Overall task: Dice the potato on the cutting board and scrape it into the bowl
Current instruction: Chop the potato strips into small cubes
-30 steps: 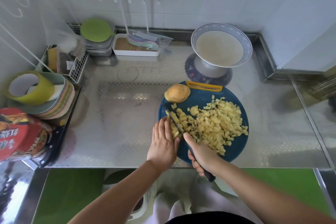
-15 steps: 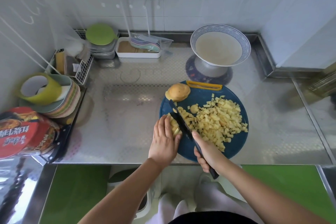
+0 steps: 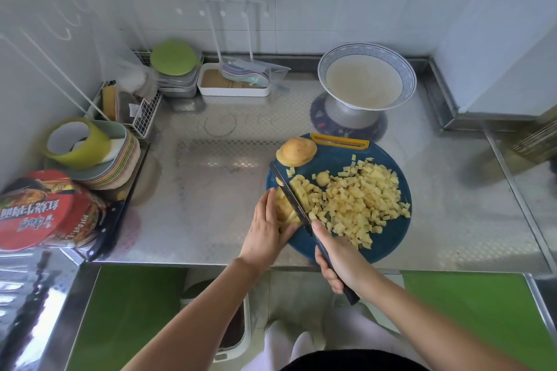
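The shiny table [image 3: 211, 220] lies under both hands. The round blue cutting board [image 3: 388, 238] sits under the fingers of both hands and spreads out past them. The bowl [image 3: 366, 81] stands far beyond the hands, off the board. A big heap of potato cubes [image 3: 358, 199] lies just right of the knife [image 3: 291, 193]. The left hand [image 3: 265, 232] lies flat, fingers straight, pressing a potato piece [image 3: 283, 211]. The right hand [image 3: 340, 259] grips the knife handle. A potato half [image 3: 297, 151] sits past the knife tip.
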`<action>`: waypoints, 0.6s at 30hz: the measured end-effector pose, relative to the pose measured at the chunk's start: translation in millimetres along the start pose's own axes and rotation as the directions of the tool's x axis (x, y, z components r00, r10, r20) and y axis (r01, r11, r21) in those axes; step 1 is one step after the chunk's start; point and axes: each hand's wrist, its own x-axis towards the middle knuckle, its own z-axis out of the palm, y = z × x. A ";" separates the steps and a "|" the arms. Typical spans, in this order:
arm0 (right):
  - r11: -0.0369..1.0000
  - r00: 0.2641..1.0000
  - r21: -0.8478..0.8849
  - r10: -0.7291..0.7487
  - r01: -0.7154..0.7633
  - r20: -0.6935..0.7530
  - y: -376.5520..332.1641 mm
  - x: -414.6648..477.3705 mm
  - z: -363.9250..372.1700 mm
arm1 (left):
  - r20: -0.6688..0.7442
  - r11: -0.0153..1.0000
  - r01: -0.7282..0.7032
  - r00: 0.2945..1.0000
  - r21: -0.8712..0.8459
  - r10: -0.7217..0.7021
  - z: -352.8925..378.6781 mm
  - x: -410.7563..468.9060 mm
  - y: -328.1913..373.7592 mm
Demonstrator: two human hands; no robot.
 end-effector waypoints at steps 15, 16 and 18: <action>0.959 0.968 -0.133 0.251 -0.251 -0.016 -34.3 1.6 0.4 | 0.000 0.984 -0.031 1.000 0.175 0.031 6.1 0.1 0.8; 0.954 0.964 -0.143 0.264 -0.263 -0.015 -37.0 1.8 -0.6 | 0.003 0.984 -0.033 0.999 0.175 0.033 6.3 0.3 0.5; 0.946 0.959 -0.160 0.284 -0.282 -0.013 -42.9 2.1 -3.7 | 0.022 0.984 -0.033 0.999 0.177 0.030 6.0 0.7 0.4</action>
